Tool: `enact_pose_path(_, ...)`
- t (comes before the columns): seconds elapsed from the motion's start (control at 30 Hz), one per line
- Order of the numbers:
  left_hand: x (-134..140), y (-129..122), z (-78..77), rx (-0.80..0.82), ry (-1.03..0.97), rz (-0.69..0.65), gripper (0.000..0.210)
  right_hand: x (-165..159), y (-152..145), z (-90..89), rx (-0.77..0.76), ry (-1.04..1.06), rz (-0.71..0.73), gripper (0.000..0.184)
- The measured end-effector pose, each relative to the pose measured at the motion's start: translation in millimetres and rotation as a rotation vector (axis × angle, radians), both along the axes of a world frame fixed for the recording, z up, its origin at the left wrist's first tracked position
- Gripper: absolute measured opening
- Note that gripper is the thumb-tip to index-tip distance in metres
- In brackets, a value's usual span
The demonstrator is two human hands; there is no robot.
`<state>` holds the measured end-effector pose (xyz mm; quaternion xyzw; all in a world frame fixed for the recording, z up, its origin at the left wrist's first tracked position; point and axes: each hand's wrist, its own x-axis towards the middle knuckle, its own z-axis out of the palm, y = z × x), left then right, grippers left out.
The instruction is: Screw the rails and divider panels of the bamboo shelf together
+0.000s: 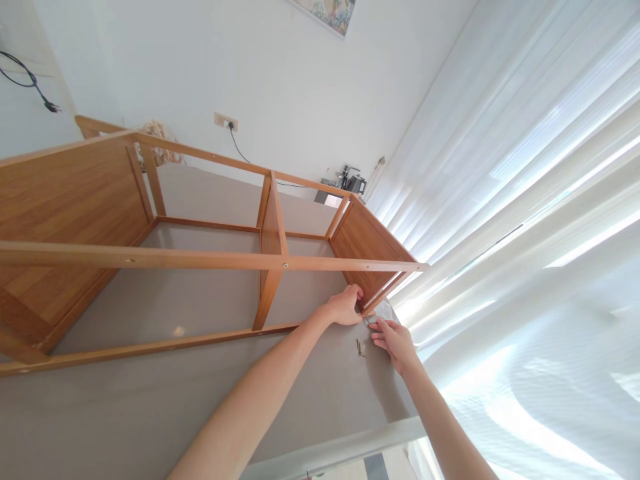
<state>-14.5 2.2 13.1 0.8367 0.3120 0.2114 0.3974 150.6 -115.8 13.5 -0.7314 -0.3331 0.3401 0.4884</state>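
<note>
A brown wooden frame (280, 263) with panels and thin rails lies across the grey surface. At its near right lower corner, my left hand (345, 307) is closed around the end of the lower rail. Just right of that corner, my right hand (393, 339) pinches a thin, bent metal hex key (369, 323), its tip close to the corner. Fingers partly hide the key. Several small brass-coloured screws (359, 347) lie on the surface below my hands.
White curtains (525, 220) hang along the right side. Behind the frame are a wall socket (226, 121) with a plugged-in cord and a dark kettle (355, 183). A loose black cable (33, 80) hangs at upper left. The grey surface (310, 400) ends at a pale front edge.
</note>
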Motion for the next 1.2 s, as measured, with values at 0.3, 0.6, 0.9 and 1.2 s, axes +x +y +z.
enact_pose_path(0.3,-1,-1,2.7,-0.007,0.003,0.003,0.056,-12,-15,2.4,0.088,-0.309,0.006,0.041)
enact_pose_path(0.6,0,-1,2.4,-0.015,0.017,0.003,0.056,-17,-15,4.3,0.104,-0.603,0.088,0.046)
enact_pose_path(0.9,-2,-2,5.0,-0.022,0.026,-0.001,0.057,-15,-15,3.6,0.1,-0.635,0.064,0.049)
enact_pose_path(1.2,0,0,1.0,0.001,0.019,-0.001,0.056,-23,-18,9.1,0.075,-0.722,0.064,0.045)
